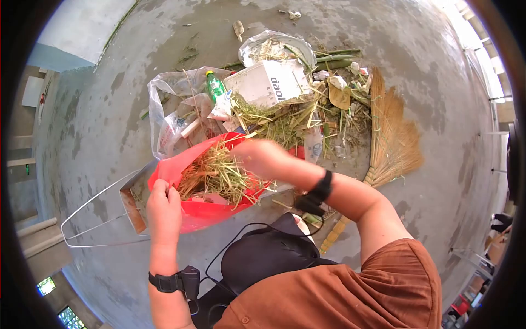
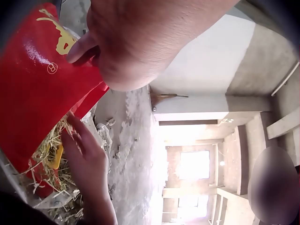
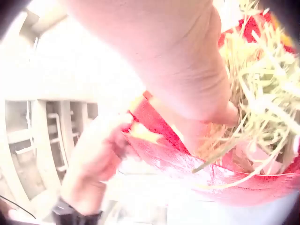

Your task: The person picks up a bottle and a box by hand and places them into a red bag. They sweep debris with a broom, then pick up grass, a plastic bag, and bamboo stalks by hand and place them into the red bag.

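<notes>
A red bag [image 1: 205, 215] full of dry straw [image 1: 216, 170] has its mouth facing up in the head view. My left hand [image 1: 164, 207] pinches the bag's left rim; in the left wrist view its thumb lies on the red bag [image 2: 35, 89]. My right hand [image 1: 264, 158], blurred in the head view, is over the right side of the bag's mouth. In the left wrist view the right hand [image 2: 86, 161] has its fingers extended into the straw. The right wrist view shows the right hand [image 3: 187, 70] with fingertips against the straw [image 3: 267, 89], partly hidden by stalks.
Beyond the bag lie a clear plastic bag [image 1: 159, 118], a green bottle [image 1: 215, 86], a white box [image 1: 263, 82] and loose plant scraps [image 1: 285, 123]. A straw broom [image 1: 392, 131] lies to the right. A metal-handled dustpan [image 1: 133, 211] is at the left, partly under the red bag.
</notes>
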The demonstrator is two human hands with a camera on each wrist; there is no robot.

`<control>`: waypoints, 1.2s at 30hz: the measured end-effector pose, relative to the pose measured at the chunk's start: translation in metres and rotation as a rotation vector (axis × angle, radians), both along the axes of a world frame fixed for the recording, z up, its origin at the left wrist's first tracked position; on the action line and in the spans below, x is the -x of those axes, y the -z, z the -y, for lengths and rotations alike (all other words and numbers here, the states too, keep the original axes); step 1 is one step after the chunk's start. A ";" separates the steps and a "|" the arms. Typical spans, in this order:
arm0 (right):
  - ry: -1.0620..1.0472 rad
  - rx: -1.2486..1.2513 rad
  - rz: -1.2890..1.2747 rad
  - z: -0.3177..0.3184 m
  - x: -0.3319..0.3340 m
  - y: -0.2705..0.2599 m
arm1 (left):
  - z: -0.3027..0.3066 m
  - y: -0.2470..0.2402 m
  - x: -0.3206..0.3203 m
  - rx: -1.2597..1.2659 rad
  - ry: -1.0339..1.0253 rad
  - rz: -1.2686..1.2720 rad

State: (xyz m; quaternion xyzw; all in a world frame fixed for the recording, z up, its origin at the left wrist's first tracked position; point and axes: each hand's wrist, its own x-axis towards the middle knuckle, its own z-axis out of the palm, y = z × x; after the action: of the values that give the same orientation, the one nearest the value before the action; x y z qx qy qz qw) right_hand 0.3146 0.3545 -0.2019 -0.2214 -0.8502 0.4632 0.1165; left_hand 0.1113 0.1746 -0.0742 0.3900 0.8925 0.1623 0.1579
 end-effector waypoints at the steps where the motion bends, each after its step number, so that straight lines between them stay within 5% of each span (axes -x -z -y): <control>1: 0.255 0.152 0.095 -0.019 -0.018 0.012 | -0.001 -0.001 0.002 -0.004 -0.005 0.007; 3: 0.627 0.157 0.179 -0.058 -0.054 0.066 | -0.001 0.001 0.005 0.004 -0.023 0.021; 6: 0.891 0.266 0.262 -0.099 -0.063 0.128 | -0.007 0.001 0.006 0.005 -0.045 0.063; 7: 0.890 0.270 0.259 -0.109 -0.056 0.135 | -0.008 0.001 0.007 0.008 -0.052 0.095; 9: 1.095 0.778 0.103 -0.127 -0.038 0.150 | -0.004 0.011 0.011 -0.026 -0.018 0.065; 10: 1.113 0.842 -0.050 -0.132 -0.028 0.167 | -0.005 0.012 0.014 -0.062 0.018 0.039; 13: 1.222 0.814 0.064 -0.137 0.002 0.184 | -0.007 0.009 0.015 -0.021 -0.005 0.058; 19: 1.139 0.922 0.118 -0.134 0.013 0.155 | -0.020 -0.003 0.006 0.005 -0.090 0.123; 25: 1.249 0.712 0.243 -0.135 0.019 0.174 | -0.013 0.011 0.009 -0.023 -0.088 0.129; 28: 1.132 0.775 -0.098 -0.131 0.023 0.168 | -0.012 0.010 0.012 -0.008 -0.076 0.129; 31: 1.357 0.642 0.165 -0.130 0.027 0.151 | -0.012 0.008 0.014 0.007 -0.064 0.098; 33: 1.287 0.939 -0.354 -0.129 0.019 0.143 | -0.011 0.010 0.013 -0.014 -0.105 0.145; 36: 1.311 0.962 -0.376 -0.133 -0.001 0.144 | -0.013 0.011 0.015 -0.043 -0.149 0.205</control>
State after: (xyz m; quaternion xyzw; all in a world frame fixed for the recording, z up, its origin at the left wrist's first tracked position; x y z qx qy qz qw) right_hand 0.3156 0.4872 -0.3460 -0.6160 -0.2249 0.6432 0.3954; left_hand 0.0958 0.1872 -0.0853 0.3073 0.8945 0.2319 0.2272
